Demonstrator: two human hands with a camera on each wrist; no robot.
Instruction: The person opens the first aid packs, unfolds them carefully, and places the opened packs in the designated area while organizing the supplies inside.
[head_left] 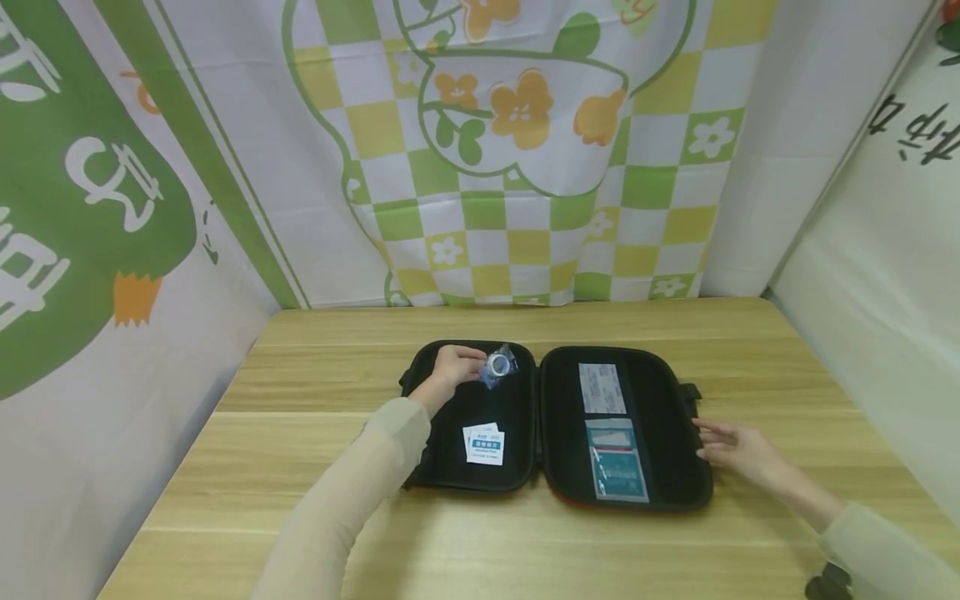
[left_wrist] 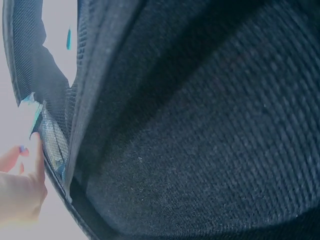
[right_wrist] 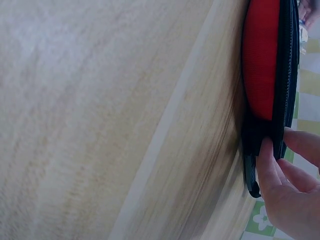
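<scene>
Pinching with my left hand [head_left: 454, 365], I hold a clear-wrapped white ring [head_left: 498, 365] over the open case [head_left: 465, 407], at its eleven o'clock. White sachets [head_left: 487, 448] lie at the ring's six o'clock. Rightward come a pale packet [head_left: 602, 388], a teal packet [head_left: 620, 477] at its six, then my right hand [head_left: 742, 454] gripping the case's edge at three o'clock.

A light wood-grain table [head_left: 300, 375] carries a zippered, red-shelled case [head_left: 561, 425], spread open near the table's middle. The case's black-lined halves [head_left: 660, 442] lie toward nine and three o'clock, with the hinge [head_left: 537, 417] between them running from twelve to six.
</scene>
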